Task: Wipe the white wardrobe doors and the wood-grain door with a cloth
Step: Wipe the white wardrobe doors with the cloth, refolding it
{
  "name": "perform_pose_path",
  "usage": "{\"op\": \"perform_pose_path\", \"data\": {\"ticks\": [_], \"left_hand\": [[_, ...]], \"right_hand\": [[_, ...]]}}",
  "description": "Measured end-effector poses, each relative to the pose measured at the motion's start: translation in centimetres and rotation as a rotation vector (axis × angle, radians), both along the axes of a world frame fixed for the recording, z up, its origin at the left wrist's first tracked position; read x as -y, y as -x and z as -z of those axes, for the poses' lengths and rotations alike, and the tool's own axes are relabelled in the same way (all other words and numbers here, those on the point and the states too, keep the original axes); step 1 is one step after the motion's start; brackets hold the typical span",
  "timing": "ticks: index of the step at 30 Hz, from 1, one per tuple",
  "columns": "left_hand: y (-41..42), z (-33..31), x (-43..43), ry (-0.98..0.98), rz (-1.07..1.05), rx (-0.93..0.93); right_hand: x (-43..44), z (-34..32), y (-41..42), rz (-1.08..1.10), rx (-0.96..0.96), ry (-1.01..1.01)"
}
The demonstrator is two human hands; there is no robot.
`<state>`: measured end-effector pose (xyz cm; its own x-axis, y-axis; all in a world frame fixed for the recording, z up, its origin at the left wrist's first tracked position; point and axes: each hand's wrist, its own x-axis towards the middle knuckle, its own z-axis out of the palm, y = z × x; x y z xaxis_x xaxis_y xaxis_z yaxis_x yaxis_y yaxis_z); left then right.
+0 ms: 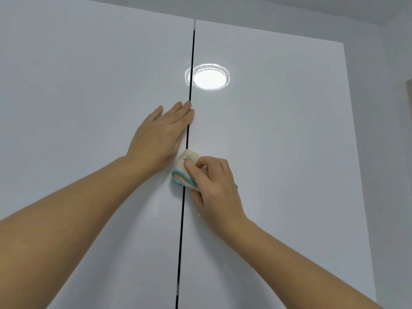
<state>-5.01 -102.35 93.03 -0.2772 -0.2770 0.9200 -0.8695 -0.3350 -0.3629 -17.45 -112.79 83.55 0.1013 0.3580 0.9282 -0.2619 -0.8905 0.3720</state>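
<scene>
- Right hand (214, 184) pinches a small bunched cream cloth with a teal stitched edge (184, 170), pressing it right on the thin dark vertical gap (186, 139) between the two glossy white wardrobe doors (278, 152).
- Left hand (160, 134) lies flat and open on the left-hand door (78, 97), fingers straight, fingertips just at the gap edge.
- What could go wrong imo: the cloth is so wadded up that it only touches a tiny patch, so streaks or missed strips seem likely. That bare palm probably leaves fresh prints on the gloss too. Leaning hard near the seam might also nudge a door.
- Hard to see: the bright round lamp reflection (208, 78) washes out that bit of panel, so no telling if it's clean. Door bottoms are cut off, and only a brownish sliver at the far right edge (409, 90) shows, can't say whether it's the wood-grain door.
</scene>
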Motion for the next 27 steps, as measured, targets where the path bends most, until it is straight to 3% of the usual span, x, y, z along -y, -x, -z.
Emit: {"op": "perform_pose_path", "data": {"ticks": [11,27], "left_hand": [[1.4,9.4,2.0,0.184,0.017,-0.103],[2.0,11.2,2.8,0.157,-0.081,-0.123]], "right_hand": [[5.0,0.3,6.5,0.132,0.000,0.122],[13.4,1.2,17.4,0.169,0.331,-0.351]]}}
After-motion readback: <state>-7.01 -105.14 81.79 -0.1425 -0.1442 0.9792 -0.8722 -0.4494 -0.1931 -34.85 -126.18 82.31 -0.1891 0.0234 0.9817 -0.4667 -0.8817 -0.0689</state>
